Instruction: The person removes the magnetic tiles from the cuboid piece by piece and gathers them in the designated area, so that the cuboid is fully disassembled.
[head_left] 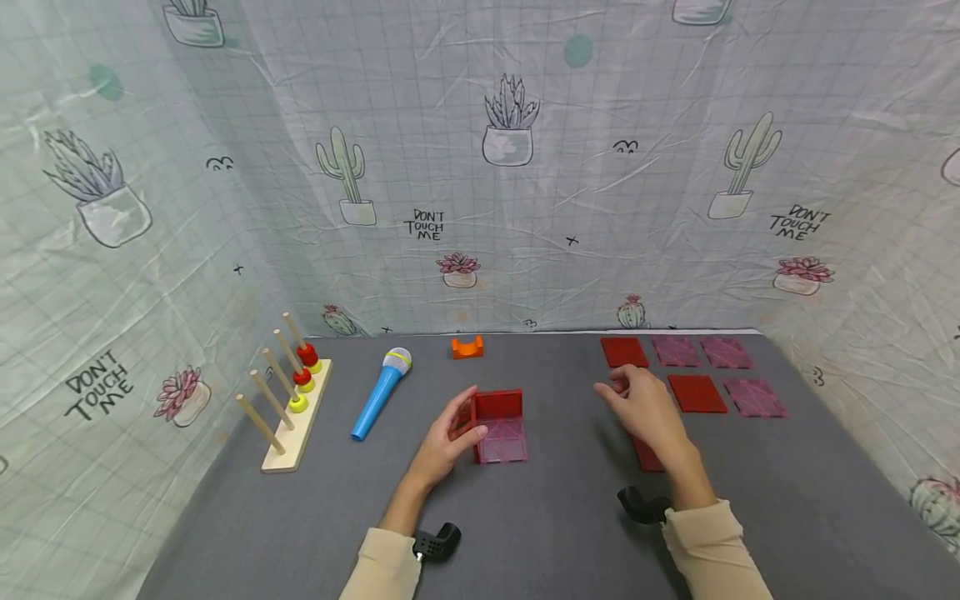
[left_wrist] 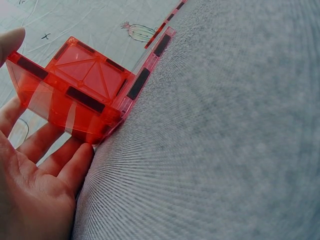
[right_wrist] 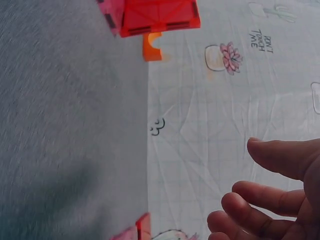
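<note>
Near the table's middle, a partial box of translucent magnetic tiles has a pink base tile point(head_left: 504, 448), a red back tile point(head_left: 499, 404) and a red left tile point(left_wrist: 60, 100), both upright. My left hand point(head_left: 441, 448) holds the left tile, thumb at its edge and fingers along its outer face. To the right, my right hand point(head_left: 651, 410) hovers above the table with loosely bent fingers and thumb apart, holding nothing. Below its wrist lies a flat red tile point(head_left: 647, 456), partly hidden by the arm.
Beyond my right hand lie red tiles point(head_left: 697, 393) and pink tiles point(head_left: 754, 397). An orange notched block point(head_left: 467, 349) sits at the back. On the left are a blue toy microphone point(head_left: 378, 400) and a wooden peg stand point(head_left: 307, 421) with red and yellow beads.
</note>
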